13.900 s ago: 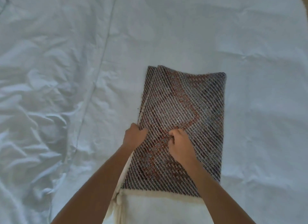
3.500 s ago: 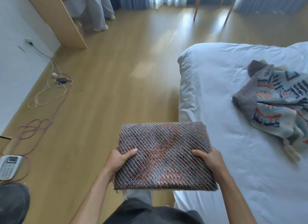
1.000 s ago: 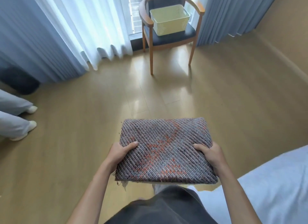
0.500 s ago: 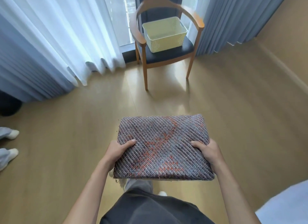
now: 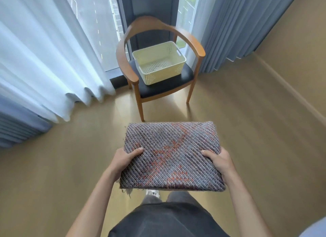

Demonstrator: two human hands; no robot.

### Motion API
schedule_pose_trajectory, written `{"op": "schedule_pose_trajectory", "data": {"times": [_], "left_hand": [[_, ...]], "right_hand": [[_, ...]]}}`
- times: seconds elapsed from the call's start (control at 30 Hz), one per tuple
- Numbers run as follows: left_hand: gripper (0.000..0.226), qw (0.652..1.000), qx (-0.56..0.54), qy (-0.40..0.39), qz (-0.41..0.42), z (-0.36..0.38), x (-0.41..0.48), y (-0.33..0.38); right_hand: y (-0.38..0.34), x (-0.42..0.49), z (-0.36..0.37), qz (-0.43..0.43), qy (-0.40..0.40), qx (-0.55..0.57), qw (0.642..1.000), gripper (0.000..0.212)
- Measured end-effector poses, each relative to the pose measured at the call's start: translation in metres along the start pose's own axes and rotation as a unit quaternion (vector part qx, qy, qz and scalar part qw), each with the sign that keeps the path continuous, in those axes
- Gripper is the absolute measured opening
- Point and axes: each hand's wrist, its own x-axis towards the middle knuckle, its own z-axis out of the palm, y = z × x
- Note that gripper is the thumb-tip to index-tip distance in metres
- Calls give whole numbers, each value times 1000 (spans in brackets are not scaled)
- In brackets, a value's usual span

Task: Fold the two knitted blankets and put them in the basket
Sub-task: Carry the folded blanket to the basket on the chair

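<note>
Head view: folded grey-and-orange knitted blanket [image 5: 172, 155] held flat at waist height above wooden floor [image 5: 247, 130], well short of cream perforated plastic basket [image 5: 159, 72]. Left hand [image 5: 123, 161] gripping left edge, right hand [image 5: 218, 161] gripping right edge. Thumbs on top, remaining fingers hidden beneath, so apparently pinching the folded layers from both faces. Basket empty, sitting on black seat of curved wooden armchair [image 5: 195, 46] by window, between white sheer curtain [image 5: 44, 51] and grey drape [image 5: 229, 25]. Second blanket not in view. Step in hand: carrying to basket. Best carried level, edges clamped against unfolding. Align long side with basket length, pass between armrests, let go only once resting on bottom.
</note>
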Motion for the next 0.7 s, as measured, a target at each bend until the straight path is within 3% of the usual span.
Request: {"op": "schedule_pose_trajectory", "data": {"times": [0.23,0.7], "left_hand": [[35,1000,6,4,-3,29,99,78],[51,996,-36,79,-3,93,265,236]], "right_hand": [[-73,108,-1,-8,12,4,1000,29],[-259,342,-4,-29,-66,-44,996,38]]}}
